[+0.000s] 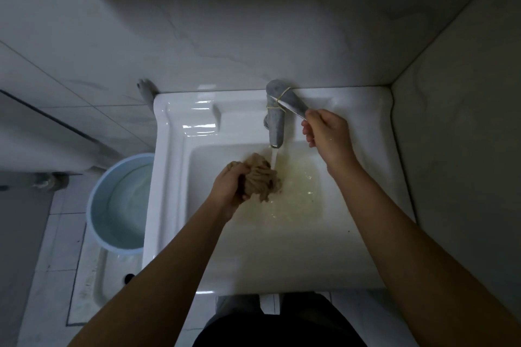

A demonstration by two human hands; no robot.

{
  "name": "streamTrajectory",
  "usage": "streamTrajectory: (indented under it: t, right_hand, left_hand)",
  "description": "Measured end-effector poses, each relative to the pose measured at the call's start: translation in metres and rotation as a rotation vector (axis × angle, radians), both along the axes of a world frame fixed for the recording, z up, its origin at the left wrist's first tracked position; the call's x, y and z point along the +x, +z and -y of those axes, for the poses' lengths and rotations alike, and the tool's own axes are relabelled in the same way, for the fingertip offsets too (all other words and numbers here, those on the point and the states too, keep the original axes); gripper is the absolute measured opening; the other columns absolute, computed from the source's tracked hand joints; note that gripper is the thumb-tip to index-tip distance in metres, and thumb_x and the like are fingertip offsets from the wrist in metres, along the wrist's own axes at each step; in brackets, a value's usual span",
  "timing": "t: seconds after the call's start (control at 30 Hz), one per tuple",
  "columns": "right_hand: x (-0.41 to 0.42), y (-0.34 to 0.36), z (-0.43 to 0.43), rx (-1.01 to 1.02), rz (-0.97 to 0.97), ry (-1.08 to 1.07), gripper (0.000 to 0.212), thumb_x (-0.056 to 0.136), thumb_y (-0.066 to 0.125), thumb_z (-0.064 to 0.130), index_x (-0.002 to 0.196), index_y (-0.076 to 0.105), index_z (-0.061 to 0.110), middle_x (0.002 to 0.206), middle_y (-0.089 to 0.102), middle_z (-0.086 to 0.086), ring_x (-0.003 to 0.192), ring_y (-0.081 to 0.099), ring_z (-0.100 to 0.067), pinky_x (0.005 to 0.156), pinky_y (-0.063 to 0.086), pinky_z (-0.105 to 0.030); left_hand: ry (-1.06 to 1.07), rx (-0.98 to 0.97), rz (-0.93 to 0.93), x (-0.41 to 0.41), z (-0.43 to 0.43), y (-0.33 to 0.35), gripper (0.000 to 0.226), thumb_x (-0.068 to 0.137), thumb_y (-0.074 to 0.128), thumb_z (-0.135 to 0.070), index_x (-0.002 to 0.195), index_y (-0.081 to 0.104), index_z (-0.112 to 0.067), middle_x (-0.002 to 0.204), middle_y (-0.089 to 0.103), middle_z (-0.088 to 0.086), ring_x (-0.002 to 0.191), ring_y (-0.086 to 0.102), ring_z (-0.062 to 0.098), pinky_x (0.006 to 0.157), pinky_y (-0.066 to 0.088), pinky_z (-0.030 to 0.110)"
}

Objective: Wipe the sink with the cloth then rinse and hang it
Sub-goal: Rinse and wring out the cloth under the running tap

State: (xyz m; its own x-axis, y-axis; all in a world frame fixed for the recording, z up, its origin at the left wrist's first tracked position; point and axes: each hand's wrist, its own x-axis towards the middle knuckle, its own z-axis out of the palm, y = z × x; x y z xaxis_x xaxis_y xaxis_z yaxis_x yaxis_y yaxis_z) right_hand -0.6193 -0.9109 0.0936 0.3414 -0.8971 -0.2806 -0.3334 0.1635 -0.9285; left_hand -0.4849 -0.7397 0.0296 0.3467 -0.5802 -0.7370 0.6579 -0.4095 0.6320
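Observation:
A white square sink (174, 166) fills the middle of the view, with yellowish water pooling in its basin. My left hand (229, 187) grips a bunched beige cloth (260, 177) inside the basin, right beside the stream of water falling from the grey tap (275, 124). My right hand (327, 132) reaches to the tap's lever (293, 107) and pinches its end with fingertips. A yellow rubber band is wound round the tap body.
A light blue bucket (97, 200) holding water stands on the floor left of the sink. Marbled white wall tiles (253, 31) rise behind the sink and a wall (456, 149) closes the right side. My dark clothing shows at the bottom edge.

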Motion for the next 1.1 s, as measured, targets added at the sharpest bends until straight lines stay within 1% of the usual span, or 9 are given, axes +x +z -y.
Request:
streamTrajectory:
  t: [0.17,0.27,0.4,0.53,0.63,0.73,0.83,0.93,1.1]
  right_hand:
    - [-0.015,-0.019,-0.02,0.066,0.007,-0.083,0.034,0.1,0.053,0.038,0.078,0.066,0.015,0.067,0.064,0.003,0.059,0.055,-0.012,0.055,0.045,-0.024]
    - [-0.019,-0.038,-0.056,0.447,-0.045,-0.053,0.038,0.098,0.052,0.048,0.101,0.069,0.013,0.097,0.071,-0.005,0.08,0.065,-0.018,0.07,0.055,-0.033]
    - [-0.016,-0.046,-0.095,0.92,0.089,0.168,0.044,0.094,0.059,0.052,0.116,0.071,0.016,0.11,0.075,-0.008,0.1,0.071,-0.027,0.088,0.059,-0.05]
    - [-0.008,-0.045,-0.097,0.744,0.022,0.188,0.019,0.094,0.061,0.016,0.111,0.069,0.012,0.097,0.073,-0.012,0.087,0.071,-0.028,0.089,0.057,-0.05]
    - [-0.005,-0.041,-0.088,0.532,-0.148,0.215,0.016,0.095,0.052,0.025,0.09,0.067,0.022,0.076,0.068,-0.004,0.067,0.065,-0.023,0.062,0.055,-0.034]
    - [-0.001,-0.027,-0.082,0.431,-0.176,0.332,0.03,0.098,0.05,0.039,0.079,0.065,0.022,0.069,0.064,-0.003,0.055,0.062,-0.016,0.056,0.047,-0.028]
    - [0.002,-0.011,-0.074,0.291,-0.269,0.585,0.03,0.098,0.05,0.036,0.098,0.069,0.013,0.087,0.074,-0.006,0.079,0.072,-0.019,0.074,0.057,-0.033]
    - [-0.004,-0.001,-0.062,0.376,-0.307,0.76,0.017,0.084,0.06,0.036,0.094,0.06,0.023,0.076,0.064,-0.005,0.063,0.06,-0.02,0.059,0.045,-0.03]
    - [-0.009,-0.019,-0.058,-0.006,-0.656,1.106,0.05,0.068,0.079,0.031,0.111,0.054,0.024,0.103,0.065,0.0,0.086,0.065,-0.023,0.069,0.054,-0.036]
  left_hand:
    - [-0.045,-0.028,-0.021,-0.002,-0.012,0.026,0.021,0.086,0.044,-0.012,0.105,0.054,-0.014,0.076,0.056,0.004,0.054,0.05,0.015,0.052,0.03,0.026]
    - [-0.093,-0.043,0.004,-0.008,-0.015,0.034,0.022,0.079,0.047,-0.014,0.098,0.058,-0.013,0.082,0.061,0.008,0.061,0.056,0.02,0.054,0.041,0.026]
    - [-0.358,0.02,0.463,-0.017,-0.02,0.025,0.011,0.079,0.061,-0.017,0.09,0.06,-0.013,0.079,0.062,0.007,0.072,0.057,0.026,0.064,0.054,0.037]
    - [-0.483,0.014,0.896,-0.026,-0.024,0.018,0.033,0.082,0.063,-0.032,0.109,0.048,-0.02,0.091,0.057,0.002,0.077,0.058,0.023,0.078,0.056,0.05]
    - [-0.501,-0.03,0.859,-0.031,-0.025,0.026,0.091,0.081,0.072,-0.023,0.155,0.02,-0.02,0.113,0.052,-0.003,0.109,0.056,0.013,0.094,0.052,0.033]
    - [-0.727,-0.109,0.957,-0.036,-0.024,0.029,0.111,0.073,0.076,-0.017,0.16,0.007,-0.02,0.143,0.041,0.0,0.125,0.052,0.018,0.099,0.05,0.035]
    - [-0.765,-0.125,1.055,-0.032,-0.017,0.033,0.093,0.072,0.076,-0.016,0.152,0.03,-0.019,0.14,0.05,0.005,0.118,0.058,0.024,0.089,0.051,0.033]
    - [-0.873,-0.073,1.277,-0.019,-0.01,0.034,0.054,0.077,0.073,-0.025,0.126,0.051,-0.015,0.114,0.066,0.005,0.1,0.063,0.029,0.072,0.043,0.03]
    - [-1.289,0.084,1.558,-0.006,0.009,0.045,0.029,0.088,0.059,-0.036,0.106,0.062,-0.014,0.103,0.071,0.008,0.097,0.066,0.033,0.069,0.037,0.029]
